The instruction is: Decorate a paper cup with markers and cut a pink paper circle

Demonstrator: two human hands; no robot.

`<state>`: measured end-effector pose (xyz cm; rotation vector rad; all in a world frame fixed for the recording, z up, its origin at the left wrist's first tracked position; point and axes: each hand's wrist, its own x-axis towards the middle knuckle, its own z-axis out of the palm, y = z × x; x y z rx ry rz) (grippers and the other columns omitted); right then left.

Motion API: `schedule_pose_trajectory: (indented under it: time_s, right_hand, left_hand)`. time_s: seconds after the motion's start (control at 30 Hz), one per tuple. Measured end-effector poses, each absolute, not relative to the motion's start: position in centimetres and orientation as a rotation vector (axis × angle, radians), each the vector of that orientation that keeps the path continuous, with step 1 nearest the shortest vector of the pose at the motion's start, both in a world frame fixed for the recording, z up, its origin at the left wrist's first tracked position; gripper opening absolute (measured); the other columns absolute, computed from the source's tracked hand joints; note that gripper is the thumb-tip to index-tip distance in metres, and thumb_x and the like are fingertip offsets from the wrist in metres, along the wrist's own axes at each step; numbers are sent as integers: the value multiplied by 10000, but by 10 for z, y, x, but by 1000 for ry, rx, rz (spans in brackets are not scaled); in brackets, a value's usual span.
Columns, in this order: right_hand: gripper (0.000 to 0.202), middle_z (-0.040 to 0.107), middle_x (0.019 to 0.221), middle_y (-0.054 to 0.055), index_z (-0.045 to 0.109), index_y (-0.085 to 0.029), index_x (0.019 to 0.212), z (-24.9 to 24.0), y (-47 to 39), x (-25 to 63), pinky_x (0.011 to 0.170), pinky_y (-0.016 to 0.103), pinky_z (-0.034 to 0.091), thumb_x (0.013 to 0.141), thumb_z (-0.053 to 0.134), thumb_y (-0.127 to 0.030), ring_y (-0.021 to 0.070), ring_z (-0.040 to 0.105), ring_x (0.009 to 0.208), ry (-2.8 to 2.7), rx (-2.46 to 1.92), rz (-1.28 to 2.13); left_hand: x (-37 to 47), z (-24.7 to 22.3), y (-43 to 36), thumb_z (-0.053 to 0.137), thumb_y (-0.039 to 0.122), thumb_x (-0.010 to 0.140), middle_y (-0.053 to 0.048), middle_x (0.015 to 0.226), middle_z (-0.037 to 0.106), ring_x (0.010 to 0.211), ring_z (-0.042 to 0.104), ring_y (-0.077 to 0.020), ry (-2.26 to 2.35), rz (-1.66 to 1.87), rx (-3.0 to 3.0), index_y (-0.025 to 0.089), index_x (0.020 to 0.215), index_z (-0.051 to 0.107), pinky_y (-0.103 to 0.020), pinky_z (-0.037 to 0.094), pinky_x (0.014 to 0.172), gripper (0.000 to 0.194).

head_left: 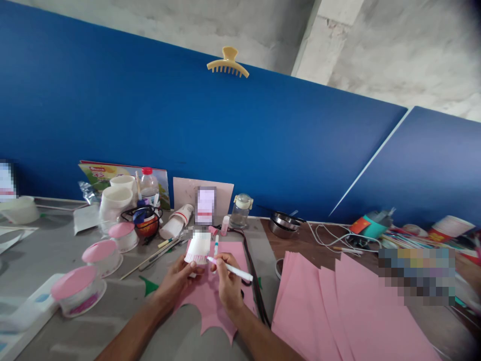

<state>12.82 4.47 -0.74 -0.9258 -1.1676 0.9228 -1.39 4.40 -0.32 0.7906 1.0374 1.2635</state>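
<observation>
A white paper cup (199, 246) is tilted in my left hand (184, 277), whose fingers and thumb close round its lower edge. Short pink strokes run along that edge. My right hand (230, 288) grips a white marker pen (239, 273) with a pink tip, and the tip is at the cup's right side. Under both hands lies a cut sheet of pink paper (210, 316) with curved notches along its near edge. A second marker with a teal band (216, 243) lies just beyond my right hand.
Several low paper cups with pink tops (77, 286) stand at the left. Stacked white cups (114, 203), a bottle (149, 185) and a glass jar (241, 210) line the blue partition (225, 130). Large pink sheets (338, 311) spread at the right. A dark cable (259, 296) runs beside the cut sheet.
</observation>
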Motion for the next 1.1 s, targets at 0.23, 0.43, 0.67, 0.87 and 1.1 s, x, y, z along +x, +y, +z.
schedule_pose_trajectory:
  time_s: [0.23, 0.43, 0.67, 0.87, 1.1]
  right_hand:
    - [297, 575, 669, -1, 611, -200, 775, -9, 45, 129, 613, 269, 450, 888, 530, -462, 156, 534, 636, -1157, -926, 905]
    - [292, 574, 664, -1, 614, -195, 776, -10, 46, 129, 594, 267, 441, 879, 546, -460, 157, 528, 626, -1149, -950, 911]
    - [280, 570, 677, 0, 606, -198, 777, -11, 45, 129, 625, 273, 451, 876, 543, -453, 157, 537, 649, -1131, -953, 922]
    - [277, 565, 677, -5, 614, -193, 767, -10, 44, 129, 626, 270, 446, 870, 544, -440, 154, 536, 650, -1123, -949, 946]
    - [270, 567, 665, -4, 616, -191, 751, -11, 46, 129, 620, 268, 445, 862, 559, -431, 156, 545, 643, -1117, -951, 949]
  left_hand:
    - [-13, -4, 44, 853, 560, 507, -70, 693, 693, 639, 611, -200, 1009, 1279, 783, 128, 892, 662, -298, 436, 590, 609]
    - [-15, -11, 46, 839, 542, 561, -79, 726, 697, 668, 620, -203, 986, 1283, 803, 124, 922, 669, -302, 450, 613, 578]
    - [-15, -9, 45, 850, 541, 547, -79, 727, 693, 662, 615, -192, 978, 1284, 787, 118, 928, 659, -298, 460, 614, 600]
    - [-12, -5, 44, 858, 545, 532, -66, 717, 683, 644, 612, -183, 975, 1288, 754, 120, 926, 637, -298, 459, 604, 621]
    - [-14, -9, 45, 845, 518, 575, -72, 726, 688, 663, 616, -185, 973, 1285, 768, 112, 928, 637, -300, 461, 615, 577]
